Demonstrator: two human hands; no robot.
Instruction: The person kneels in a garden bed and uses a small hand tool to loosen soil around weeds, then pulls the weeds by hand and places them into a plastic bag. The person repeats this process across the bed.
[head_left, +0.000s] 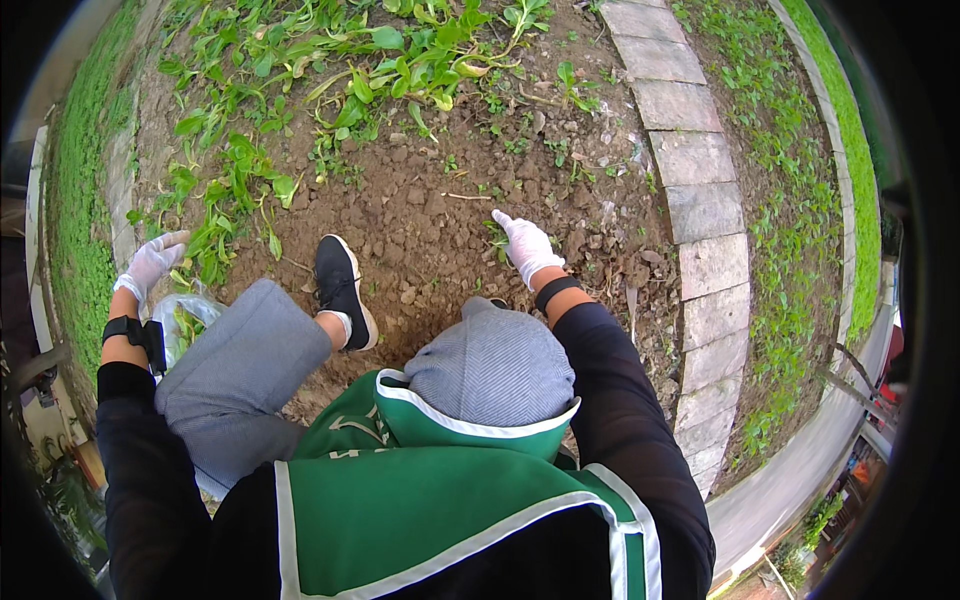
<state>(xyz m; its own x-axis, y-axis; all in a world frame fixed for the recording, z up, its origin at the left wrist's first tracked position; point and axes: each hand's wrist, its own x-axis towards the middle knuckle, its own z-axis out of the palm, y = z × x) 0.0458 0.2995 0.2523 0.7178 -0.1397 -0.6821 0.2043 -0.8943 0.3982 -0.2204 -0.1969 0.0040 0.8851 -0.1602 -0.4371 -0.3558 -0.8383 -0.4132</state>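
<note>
My left hand (154, 261), in a thin white glove, is at the left beside leafy green plants (214, 244). Its fingers and thumb are slightly apart, and nothing shows between them. Just below it, next to my bent knee, a clear plastic bag (180, 319) holds green and yellowed leaves. My right hand (525, 244), gloved the same way, is low over the brown soil (420, 232) with its index finger stretched forward. A small green weed (495, 240) shows at its left side, partly hidden by the hand. The other fingers are curled beneath, so their grip is hidden.
More leafy plants (420, 64), some drooping, lie across the bed ahead. A dry twig (466, 196) rests on the clods. Paving slabs (694, 161) border the bed on the right, with another planted strip (787, 247) beyond. My dark shoe (339, 289) stands on the soil.
</note>
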